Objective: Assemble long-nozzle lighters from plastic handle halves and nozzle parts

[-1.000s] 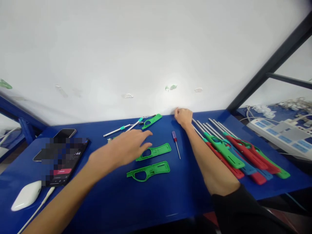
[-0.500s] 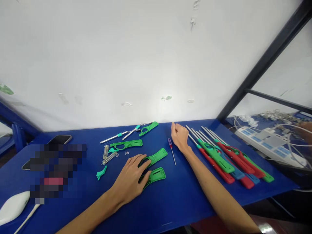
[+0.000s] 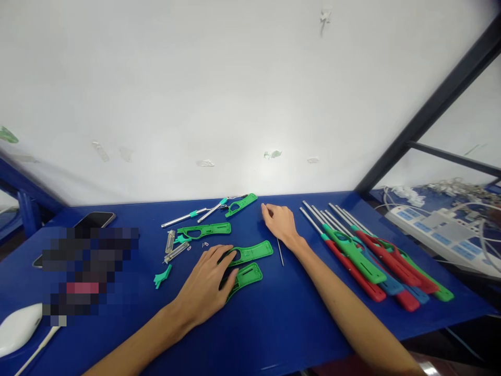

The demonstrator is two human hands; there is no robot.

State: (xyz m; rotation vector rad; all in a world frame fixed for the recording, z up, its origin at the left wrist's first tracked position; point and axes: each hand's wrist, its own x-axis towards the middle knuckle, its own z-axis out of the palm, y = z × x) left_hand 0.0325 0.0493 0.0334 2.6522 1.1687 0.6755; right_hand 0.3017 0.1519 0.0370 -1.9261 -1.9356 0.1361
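Note:
My left hand (image 3: 205, 279) lies over two green lighter casing halves. Its fingers curl on the upper casing half (image 3: 254, 253), while the thumb presses on the lower casing half (image 3: 249, 275). To the right, my right hand (image 3: 280, 222) is closed with its fingers curled in; what is inside them, if anything, is hidden. Below it shows the thin shaft of a screwdriver (image 3: 280, 252), its handle hidden behind the hand. Further back lie another green casing half (image 3: 213, 229), a smaller-looking green casing half (image 3: 245, 204), and metal lighter tubes (image 3: 182, 218).
Several assembled lighters (image 3: 358, 256) in red, green and blue lie at the right. Clear fuel tanks (image 3: 177, 253) and a teal trigger (image 3: 162, 277) sit left of my left hand. A phone (image 3: 96, 220) and white device (image 3: 19, 330) are at far left; a power strip (image 3: 442, 237) stands at right.
My right hand has moved left and slightly down, over the screwdriver handle. Under my left hand the two casing halves have shifted slightly against each other. The camera view has shifted a little.

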